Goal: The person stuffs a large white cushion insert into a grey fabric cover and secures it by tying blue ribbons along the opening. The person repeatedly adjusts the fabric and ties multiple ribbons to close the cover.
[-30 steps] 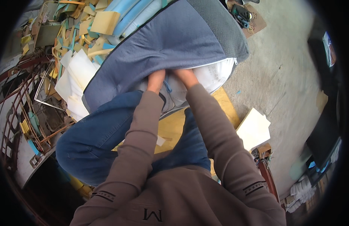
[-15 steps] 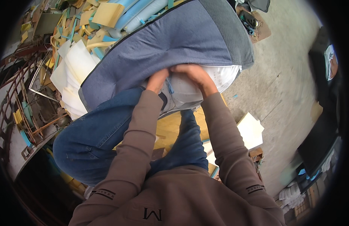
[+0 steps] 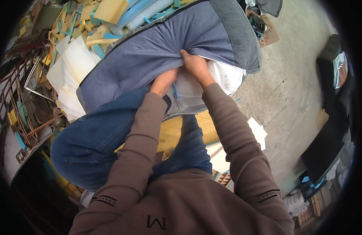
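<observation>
— Concrete floor, rough and grey, runs off to the right; what's piled on the left?

— Foam scraps, yellow, white and pale blue strips and slabs, beside a bent wire frame. Flat white sheets lie on the floor by the person's knee.

— And the big thing in the middle?

— Cushion cover, a blue-grey woven cloth with a darker, coarser panel at its right end and a dark piped edge. It rests across the person's jeans, its top cut off by the rim. White padding, smooth and plump, bulges out of its open lower edge.

— The hands?

— Left hand is pushed in under the cover's edge; its fingers are hidden by cloth, so I cannot tell its grip. Right hand lies on the padding with fingers curled over the cover's hem, a closed grip on the cloth.

— Anything hard to make out?

— Dark shapes at the far right are blurred by the rim.
</observation>
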`<state>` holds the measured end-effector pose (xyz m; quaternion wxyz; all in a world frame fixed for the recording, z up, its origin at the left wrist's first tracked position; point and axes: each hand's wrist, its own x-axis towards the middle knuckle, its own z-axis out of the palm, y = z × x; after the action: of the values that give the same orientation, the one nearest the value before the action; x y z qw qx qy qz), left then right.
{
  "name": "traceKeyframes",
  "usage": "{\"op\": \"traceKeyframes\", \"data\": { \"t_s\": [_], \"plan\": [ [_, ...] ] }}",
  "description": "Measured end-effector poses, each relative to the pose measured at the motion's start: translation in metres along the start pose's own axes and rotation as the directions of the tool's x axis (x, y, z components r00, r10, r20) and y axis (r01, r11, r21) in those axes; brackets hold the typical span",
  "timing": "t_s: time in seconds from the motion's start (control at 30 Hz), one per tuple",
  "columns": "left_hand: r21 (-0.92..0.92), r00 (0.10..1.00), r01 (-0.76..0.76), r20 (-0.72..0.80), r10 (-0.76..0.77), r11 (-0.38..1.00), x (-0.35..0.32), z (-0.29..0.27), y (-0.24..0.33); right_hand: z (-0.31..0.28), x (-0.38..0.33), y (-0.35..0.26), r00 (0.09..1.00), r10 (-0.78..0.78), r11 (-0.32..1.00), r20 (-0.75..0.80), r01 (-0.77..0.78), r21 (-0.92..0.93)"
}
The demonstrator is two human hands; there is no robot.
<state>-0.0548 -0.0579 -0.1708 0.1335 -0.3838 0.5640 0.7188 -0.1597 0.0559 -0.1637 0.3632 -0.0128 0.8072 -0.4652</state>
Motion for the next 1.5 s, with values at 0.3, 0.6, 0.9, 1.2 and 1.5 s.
{"op": "traceKeyframes", "data": {
  "t_s": [0.3, 0.6, 0.9, 1.2, 1.5],
  "plan": [
    [-0.002, 0.946, 0.018, -0.325, -0.018, 1.000, 0.019, 0.033, -0.018, 0.015, 0.034, 0.036, 0.998, -0.055, 0.998, 0.034, 0.055, -0.022],
    [0.121, 0.961, 0.106, -0.269, -0.070, 0.987, 0.008, 0.017, -0.001, -0.016, 0.008, 0.009, 0.917, 0.153, 0.930, 0.368, -0.260, 0.261],
    [0.334, 0.971, 0.239, -0.106, -0.215, 0.912, 0.014, -0.016, 0.027, 0.022, -0.010, 0.047, 0.952, -0.305, 0.952, 0.017, 0.305, -0.015],
    [0.421, 0.981, 0.175, -0.147, -0.123, 0.890, 0.004, -0.024, 0.027, 0.022, 0.029, 0.062, 0.902, -0.432, 0.800, -0.014, 0.376, -0.467],
    [0.329, 0.973, 0.226, -0.026, -0.231, 0.917, -0.002, -0.017, 0.035, 0.011, 0.022, 0.047, 0.953, -0.212, 0.977, 0.218, 0.198, 0.082]
  ]
}}
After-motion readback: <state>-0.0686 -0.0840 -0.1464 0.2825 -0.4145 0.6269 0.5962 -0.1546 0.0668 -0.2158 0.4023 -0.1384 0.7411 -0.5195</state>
